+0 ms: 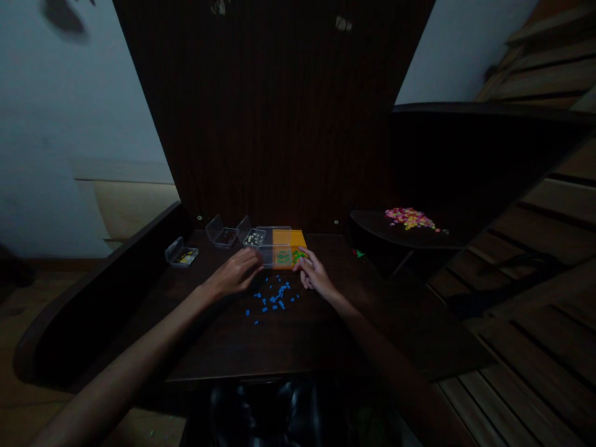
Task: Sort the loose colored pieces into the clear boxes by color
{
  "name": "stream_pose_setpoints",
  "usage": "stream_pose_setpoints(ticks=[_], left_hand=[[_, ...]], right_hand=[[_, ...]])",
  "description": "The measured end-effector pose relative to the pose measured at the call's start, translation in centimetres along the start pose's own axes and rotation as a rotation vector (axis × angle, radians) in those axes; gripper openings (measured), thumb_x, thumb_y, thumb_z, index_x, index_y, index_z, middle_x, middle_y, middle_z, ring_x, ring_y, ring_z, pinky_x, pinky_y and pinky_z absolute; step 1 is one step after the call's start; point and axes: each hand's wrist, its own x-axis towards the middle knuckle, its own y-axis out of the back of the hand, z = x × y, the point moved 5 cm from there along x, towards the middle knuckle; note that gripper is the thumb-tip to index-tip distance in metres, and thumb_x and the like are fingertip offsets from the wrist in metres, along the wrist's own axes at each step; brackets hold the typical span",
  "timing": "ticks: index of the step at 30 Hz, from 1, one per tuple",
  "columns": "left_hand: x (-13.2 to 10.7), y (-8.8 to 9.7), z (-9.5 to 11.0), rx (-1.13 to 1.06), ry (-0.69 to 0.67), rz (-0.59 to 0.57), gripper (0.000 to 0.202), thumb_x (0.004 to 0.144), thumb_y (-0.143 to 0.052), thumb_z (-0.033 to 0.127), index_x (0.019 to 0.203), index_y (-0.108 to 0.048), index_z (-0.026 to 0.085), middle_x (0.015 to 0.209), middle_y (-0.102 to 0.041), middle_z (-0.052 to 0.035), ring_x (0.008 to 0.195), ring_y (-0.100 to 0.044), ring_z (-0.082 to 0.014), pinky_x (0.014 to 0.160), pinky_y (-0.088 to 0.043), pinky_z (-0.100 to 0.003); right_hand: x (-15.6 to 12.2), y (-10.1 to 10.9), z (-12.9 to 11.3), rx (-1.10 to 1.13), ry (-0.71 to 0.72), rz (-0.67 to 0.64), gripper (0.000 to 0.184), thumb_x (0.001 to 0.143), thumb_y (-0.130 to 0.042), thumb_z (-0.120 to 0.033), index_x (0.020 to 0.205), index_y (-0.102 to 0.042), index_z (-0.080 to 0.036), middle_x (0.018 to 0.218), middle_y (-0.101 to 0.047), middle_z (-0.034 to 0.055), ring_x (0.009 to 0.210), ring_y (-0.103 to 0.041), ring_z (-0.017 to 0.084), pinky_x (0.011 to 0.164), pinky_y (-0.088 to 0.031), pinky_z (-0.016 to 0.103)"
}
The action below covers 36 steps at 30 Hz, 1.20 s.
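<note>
In the middle of the desk lies a clear plastic box (265,257) with an orange part (296,238) on its right. Flat green pieces (283,256) lie in its front section, and brighter green ones (298,255) at its right corner. My left hand (238,272) is closed at the box's left edge, its fingertips bent down and partly hidden. At the right corner is my right hand (315,274), index finger stretched over the bright green pieces, thumb apart, the other fingers curled. Small blue pieces (278,297) are scattered on the desk between my hands.
Open clear cases hold white beads (254,239), dark pieces (228,236) and yellow pieces (187,256) at the left. A pile of pink and yellow beads (410,218) lies on a raised side shelf (372,225). A tall dark panel (274,124) closes the back.
</note>
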Motion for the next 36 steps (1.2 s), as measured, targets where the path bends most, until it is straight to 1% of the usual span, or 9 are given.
stream_pose_setpoints(ticks=[4,10,17,23,26,29,31,34,36], left_hand=[[-1.2,-0.9,0.9,-0.084,0.002,0.071,0.015,0.091,-0.049,0.019,0.099,-0.06,0.015,0.095,-0.065,-0.0104,0.099,-0.059,-0.0206,0.09,-0.052,-0.038],[-2.1,-1.5,0.9,-0.107,-0.016,0.061,0.018,0.088,-0.05,0.014,0.101,-0.063,0.017,0.103,-0.064,-0.0124,0.106,-0.058,-0.0229,0.091,-0.052,-0.042],[-2.0,-1.0,0.6,-0.017,0.108,0.196,0.016,0.083,-0.063,0.02,0.098,-0.068,0.021,0.127,-0.052,-0.0121,0.121,-0.047,-0.0283,0.101,-0.044,-0.051],[-2.1,-1.1,0.1,-0.181,0.314,0.213,0.04,0.078,-0.069,0.031,0.117,-0.062,0.021,0.142,-0.033,-0.0131,0.13,-0.04,-0.0309,0.105,-0.042,-0.05],[-2.1,-1.5,-0.1,-0.338,0.395,0.159,0.054,0.078,-0.069,0.032,0.129,-0.054,0.023,0.143,-0.035,-0.0134,0.125,-0.047,-0.0297,0.102,-0.046,-0.047],[-2.1,-2.2,-0.3,-0.559,0.468,0.112,0.061,0.079,-0.067,0.03,0.136,-0.046,0.025,0.128,-0.047,-0.012,0.101,-0.062,-0.0218,0.089,-0.054,-0.041],[-2.1,-2.6,-0.5,-0.71,0.508,0.136,0.06,0.078,-0.067,0.027,0.135,-0.047,0.024,0.123,-0.048,-0.011,0.086,-0.065,-0.0159,0.082,-0.056,-0.036],[-2.2,-2.8,-1.0,-0.877,0.574,0.211,0.064,0.075,-0.069,0.023,0.135,-0.046,0.022,0.118,-0.05,-0.0113,0.084,-0.065,-0.0144,0.077,-0.056,-0.032],[-2.4,-2.8,-1.5,-0.955,0.634,0.253,0.072,0.073,-0.07,0.021,0.139,-0.04,0.021,0.11,-0.056,-0.0104,0.083,-0.065,-0.0144,0.074,-0.055,-0.03]], right_hand=[[-0.2,-0.9,0.4,-0.017,-0.054,-0.064,0.055,0.083,-0.054,-0.056,0.125,-0.041,-0.023,0.079,-0.061,-0.0026,0.031,-0.045,0.004,0.026,-0.024,0.015],[-0.4,-1.9,0.9,0.041,-0.113,-0.071,0.047,0.083,-0.053,-0.048,0.121,-0.042,-0.023,0.083,-0.064,-0.0011,0.032,-0.048,0.005,0.025,-0.033,0.016],[-0.5,-1.6,0.8,0.093,-0.132,0.015,0.044,0.078,-0.058,-0.04,0.115,-0.046,-0.02,0.075,-0.065,-0.0035,0.031,-0.046,0.004,0.025,-0.029,0.014],[-0.7,-2.0,0.2,0.058,-0.131,0.001,0.05,0.077,-0.058,-0.043,0.119,-0.048,-0.017,0.076,-0.067,-0.0013,0.031,-0.043,0.004,0.027,-0.03,0.016],[-0.7,-2.2,0.2,0.026,-0.115,-0.042,0.053,0.079,-0.058,-0.046,0.122,-0.048,-0.016,0.079,-0.068,0.0009,0.032,-0.043,0.004,0.029,-0.03,0.017],[-0.4,-2.0,0.4,-0.058,-0.09,-0.093,0.056,0.08,-0.057,-0.048,0.125,-0.049,-0.016,0.082,-0.067,0.0024,0.033,-0.042,0.005,0.031,-0.029,0.019],[-0.3,-1.5,0.4,-0.153,-0.065,-0.095,0.054,0.082,-0.055,-0.049,0.125,-0.052,-0.015,0.082,-0.066,0.003,0.036,-0.042,0.005,0.034,-0.031,0.021],[-0.2,-0.4,-0.3,-0.369,0.045,-0.079,0.045,0.086,-0.053,-0.045,0.119,-0.061,-0.015,0.081,-0.062,0.0029,0.048,-0.045,0.007,0.046,-0.038,0.022],[-0.6,-0.2,-0.9,-0.533,0.112,-0.185,0.041,0.085,-0.056,-0.043,0.115,-0.065,-0.016,0.079,-0.06,0.0018,0.056,-0.046,0.009,0.053,-0.04,0.023]])
